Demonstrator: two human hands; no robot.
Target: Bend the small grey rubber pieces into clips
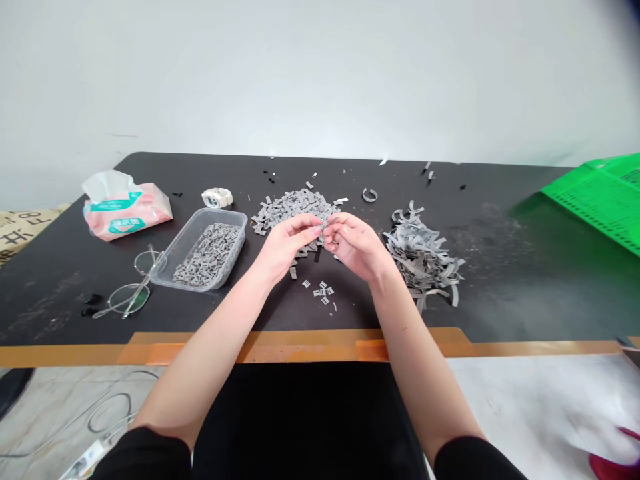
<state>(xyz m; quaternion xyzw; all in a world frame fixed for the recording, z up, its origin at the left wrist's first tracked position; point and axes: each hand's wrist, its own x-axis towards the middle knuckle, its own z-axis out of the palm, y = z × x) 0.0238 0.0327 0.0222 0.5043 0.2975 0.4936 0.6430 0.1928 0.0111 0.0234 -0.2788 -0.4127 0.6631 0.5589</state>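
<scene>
My left hand (295,241) and my right hand (356,244) meet above the middle of the table, fingertips nearly touching. Both are closed in a pinch on a small grey piece (323,225), mostly hidden by the fingers. Just behind and beneath them spreads a heap of small grey pieces (293,205). Several tiny grey rectangular pieces (323,291) lie loose on the table nearer to me. To the right of my right hand is a tangled pile of grey strips (423,257). On the left, a clear plastic tub (240,233) holds many small grey pieces.
Eyeglasses (131,298) lie beside the tub. A tissue pack (127,212) and a white watch-like object (217,197) sit farther back. A curled grey strip (369,195) lies behind my right hand. A green basket (600,197) stands at right. Orange tape (310,348) covers the front edge.
</scene>
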